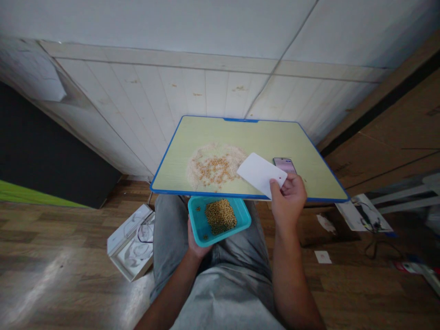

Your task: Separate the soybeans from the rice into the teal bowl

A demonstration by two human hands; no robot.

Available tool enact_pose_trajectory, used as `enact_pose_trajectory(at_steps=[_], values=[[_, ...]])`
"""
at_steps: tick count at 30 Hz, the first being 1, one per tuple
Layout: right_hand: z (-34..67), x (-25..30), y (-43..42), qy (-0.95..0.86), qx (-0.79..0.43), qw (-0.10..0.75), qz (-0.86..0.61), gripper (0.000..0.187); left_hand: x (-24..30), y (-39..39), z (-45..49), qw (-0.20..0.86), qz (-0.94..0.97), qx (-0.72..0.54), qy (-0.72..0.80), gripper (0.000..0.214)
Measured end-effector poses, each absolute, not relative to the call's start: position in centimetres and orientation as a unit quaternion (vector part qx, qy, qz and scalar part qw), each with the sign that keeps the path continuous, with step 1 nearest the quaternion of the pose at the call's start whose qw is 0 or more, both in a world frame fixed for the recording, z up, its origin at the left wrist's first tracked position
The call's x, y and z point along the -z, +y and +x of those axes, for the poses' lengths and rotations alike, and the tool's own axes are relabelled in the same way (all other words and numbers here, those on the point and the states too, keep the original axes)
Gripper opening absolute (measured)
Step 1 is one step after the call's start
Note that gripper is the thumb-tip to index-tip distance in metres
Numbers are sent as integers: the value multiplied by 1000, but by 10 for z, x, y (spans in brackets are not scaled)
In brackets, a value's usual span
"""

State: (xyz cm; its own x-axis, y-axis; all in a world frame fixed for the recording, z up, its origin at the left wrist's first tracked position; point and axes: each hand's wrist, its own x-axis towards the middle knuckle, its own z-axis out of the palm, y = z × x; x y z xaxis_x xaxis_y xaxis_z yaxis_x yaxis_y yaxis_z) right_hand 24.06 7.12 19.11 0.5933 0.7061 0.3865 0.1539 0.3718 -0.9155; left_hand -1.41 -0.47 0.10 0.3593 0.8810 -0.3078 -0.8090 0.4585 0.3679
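Note:
My left hand (194, 242) grips a teal plastic tray (240, 213) from below, over my lap and just under the table's front edge. A heap of yellow beans (220, 215) lies in it. My right hand (288, 198) pinches a white card (259, 174) by one corner, holding it flat above the small green table (275, 137) with its blue rim. On the table spreads a pile of white rice mixed with yellow beans (215, 166), just left of the card. A phone (284, 164) lies on the table behind my right hand.
A white panelled wall stands behind the table. An open white box (132, 243) with cables sits on the wooden floor at the left. Papers and cables (364, 217) lie on the floor at the right, beside brown cardboard (395, 133).

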Motion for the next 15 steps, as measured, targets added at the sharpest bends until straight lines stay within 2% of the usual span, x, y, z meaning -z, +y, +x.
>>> enact_pose_trajectory(at_steps=[5,10,15], values=[[237,-189,70,-438,-219,705,-513,29,8,-4,-17,838,93,-512,167,77],[237,-189,70,-428,-207,714,-513,30,3,-5,-17,850,94,-503,122,85],[237,-189,71,-439,-217,704,-514,28,-3,-5,-16,854,99,-501,103,82]])
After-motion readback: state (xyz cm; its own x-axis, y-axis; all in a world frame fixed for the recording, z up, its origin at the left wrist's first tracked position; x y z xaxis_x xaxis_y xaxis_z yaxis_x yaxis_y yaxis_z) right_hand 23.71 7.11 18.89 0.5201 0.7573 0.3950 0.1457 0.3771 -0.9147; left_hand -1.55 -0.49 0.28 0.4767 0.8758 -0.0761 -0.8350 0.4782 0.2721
